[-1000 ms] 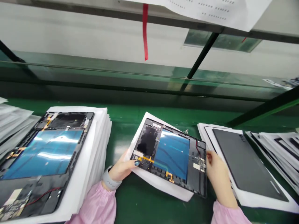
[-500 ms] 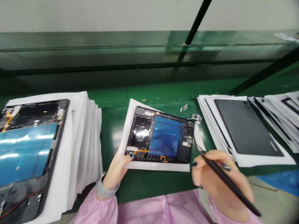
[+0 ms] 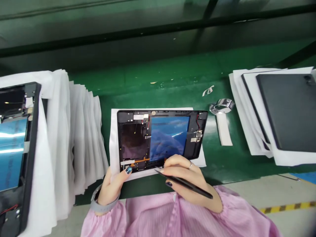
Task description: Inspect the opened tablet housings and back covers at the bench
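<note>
An opened tablet [image 3: 134,141], with a blue-covered battery [image 3: 169,136] and orange flex cables, rests on a white foam sheet [image 3: 114,131]. My left hand [image 3: 112,186] grips its lower-left corner, the thumb pressed over the edge and the other fingers hidden underneath. Pinched in my right hand [image 3: 189,179] is a pair of slim black tweezers [image 3: 190,187]. Their tip points left, close to the tablet's lower edge; whether it touches I cannot tell. My right fingers cover part of that edge below the battery.
Left stands a stack of opened tablets [image 3: 12,144] between white foam sheets [image 3: 82,138]. A tape roll [image 3: 222,106] with a pale strip [image 3: 224,130] and a curled scrap [image 3: 208,90] lie on the green table [image 3: 148,93]. Dark panels [image 3: 288,112] with foam sheets are stacked right.
My right hand has brought the tweezers left, from beside the tablet's right end to its lower edge. The tablet has turned slightly counterclockwise. The whole view has tilted downward.
</note>
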